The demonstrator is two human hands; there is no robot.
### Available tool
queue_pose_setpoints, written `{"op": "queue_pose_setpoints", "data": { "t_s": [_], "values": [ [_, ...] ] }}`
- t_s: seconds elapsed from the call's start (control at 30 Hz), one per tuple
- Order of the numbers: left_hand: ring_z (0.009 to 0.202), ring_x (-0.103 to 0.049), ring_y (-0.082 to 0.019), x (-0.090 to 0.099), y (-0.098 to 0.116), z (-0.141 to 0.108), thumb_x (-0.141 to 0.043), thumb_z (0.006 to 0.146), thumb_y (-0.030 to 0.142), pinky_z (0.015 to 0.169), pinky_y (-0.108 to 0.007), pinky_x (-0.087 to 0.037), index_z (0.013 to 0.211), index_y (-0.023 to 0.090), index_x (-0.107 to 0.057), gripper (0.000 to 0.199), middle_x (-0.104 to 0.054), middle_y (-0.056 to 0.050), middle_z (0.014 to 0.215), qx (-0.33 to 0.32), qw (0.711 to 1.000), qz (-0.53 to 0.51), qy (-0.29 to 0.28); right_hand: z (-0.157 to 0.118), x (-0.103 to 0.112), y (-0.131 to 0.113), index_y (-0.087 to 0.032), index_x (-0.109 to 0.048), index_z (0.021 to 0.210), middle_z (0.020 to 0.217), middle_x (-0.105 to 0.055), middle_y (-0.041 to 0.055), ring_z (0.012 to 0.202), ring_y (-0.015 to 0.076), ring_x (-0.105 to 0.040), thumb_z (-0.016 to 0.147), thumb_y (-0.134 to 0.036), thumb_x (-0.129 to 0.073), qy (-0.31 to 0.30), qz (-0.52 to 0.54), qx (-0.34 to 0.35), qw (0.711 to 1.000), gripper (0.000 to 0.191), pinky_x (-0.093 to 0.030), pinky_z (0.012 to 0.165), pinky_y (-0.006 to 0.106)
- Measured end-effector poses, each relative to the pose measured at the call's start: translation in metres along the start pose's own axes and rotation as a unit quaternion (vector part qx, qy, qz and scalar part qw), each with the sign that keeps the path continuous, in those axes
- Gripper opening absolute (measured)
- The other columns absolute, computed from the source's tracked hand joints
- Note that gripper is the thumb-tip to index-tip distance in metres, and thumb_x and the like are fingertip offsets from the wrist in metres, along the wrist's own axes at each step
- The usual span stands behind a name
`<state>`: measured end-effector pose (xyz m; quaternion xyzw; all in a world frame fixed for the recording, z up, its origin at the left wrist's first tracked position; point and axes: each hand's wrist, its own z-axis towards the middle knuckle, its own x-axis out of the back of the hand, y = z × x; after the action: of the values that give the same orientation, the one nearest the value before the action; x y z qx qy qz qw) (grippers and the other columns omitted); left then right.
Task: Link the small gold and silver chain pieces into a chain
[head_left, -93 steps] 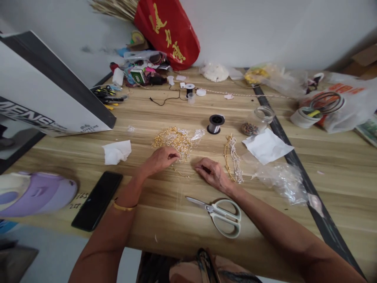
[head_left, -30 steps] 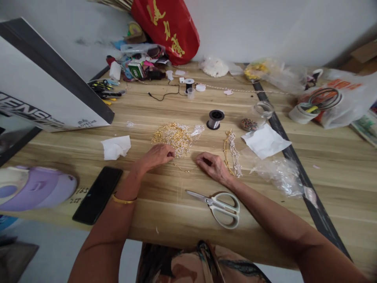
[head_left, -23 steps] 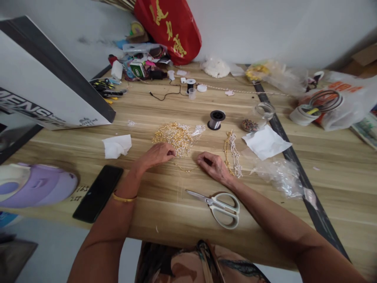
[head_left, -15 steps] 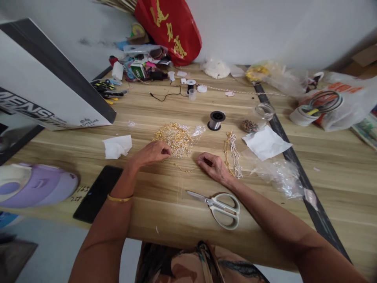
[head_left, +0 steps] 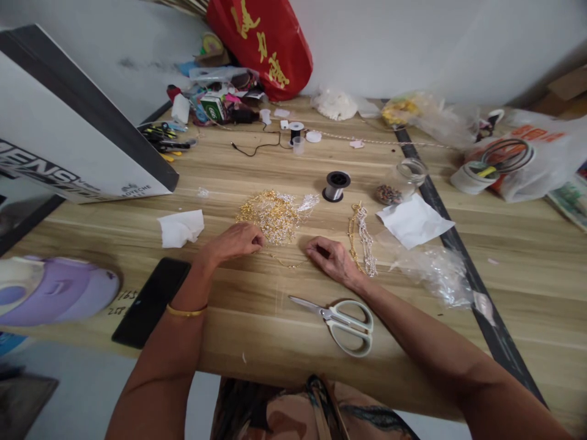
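A thin gold chain [head_left: 290,266] droops in a shallow curve just above or on the table between my two hands. My left hand [head_left: 239,239] is closed, fingertips pinched at the chain's left end beside the pile of gold and silver chains [head_left: 270,215]. At the other end my right hand [head_left: 332,258] has thumb and fingers pressed together on the chain. To the right of that hand lie a gold strand [head_left: 353,241] and a silver strand [head_left: 365,244]. White-handled scissors [head_left: 351,327] rest below, blades pointing left. The fingertips' exact hold is too small to make out.
Behind the pile stands a spool of wire [head_left: 336,186]. A glass jar [head_left: 410,177], white paper [head_left: 415,221] and plastic bags [head_left: 435,275] lie to the right. On the left are a tissue [head_left: 181,227], a black phone [head_left: 149,302] and a large box [head_left: 82,128].
My left hand has turned slightly, its fingers now curled lower beside the pile. The right hand stays in place with the chain between them.
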<state>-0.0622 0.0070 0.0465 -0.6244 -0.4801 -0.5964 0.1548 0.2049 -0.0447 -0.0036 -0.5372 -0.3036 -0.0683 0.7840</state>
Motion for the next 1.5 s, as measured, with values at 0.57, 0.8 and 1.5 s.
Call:
{"op": "queue_pose_setpoints", "data": {
  "t_s": [0.57,0.8,1.5],
  "values": [
    [0.076,-0.059,-0.016,-0.011,0.005,0.009,-0.053,0.08,0.017,0.069,-0.025,-0.04,0.08,0.016,-0.068,0.015,-0.068,-0.004,0.081,0.001,0.996,0.045,0.08,0.0,0.0,0.003,-0.015,-0.06,0.085,0.073,-0.06,0.0021,0.065,0.0124,-0.052,0.087,-0.029,-0.05,0.0,0.015,-0.009,1.0,0.017,-0.039,0.061,0.023],
    [0.078,-0.059,-0.016,-0.018,0.001,0.013,-0.052,0.081,0.017,0.073,-0.027,-0.042,0.08,0.016,-0.067,0.015,-0.067,-0.005,0.08,-0.028,0.992,0.041,0.115,0.0,0.0,0.002,-0.016,-0.06,0.083,0.071,-0.059,0.0017,0.064,0.0122,-0.052,0.087,-0.029,-0.05,0.001,0.013,-0.005,1.0,0.018,-0.039,0.06,0.023],
    [0.071,-0.065,-0.013,-0.026,0.005,0.021,-0.068,0.073,0.03,0.067,-0.025,-0.052,0.082,0.012,-0.069,0.02,-0.072,-0.006,0.08,-0.028,0.936,-0.31,0.162,0.0,0.001,0.0,-0.016,-0.061,0.085,0.074,-0.062,0.0028,0.067,0.0133,-0.054,0.087,-0.027,-0.05,-0.007,0.02,-0.022,1.0,0.016,-0.04,0.061,0.023]
  ]
}}
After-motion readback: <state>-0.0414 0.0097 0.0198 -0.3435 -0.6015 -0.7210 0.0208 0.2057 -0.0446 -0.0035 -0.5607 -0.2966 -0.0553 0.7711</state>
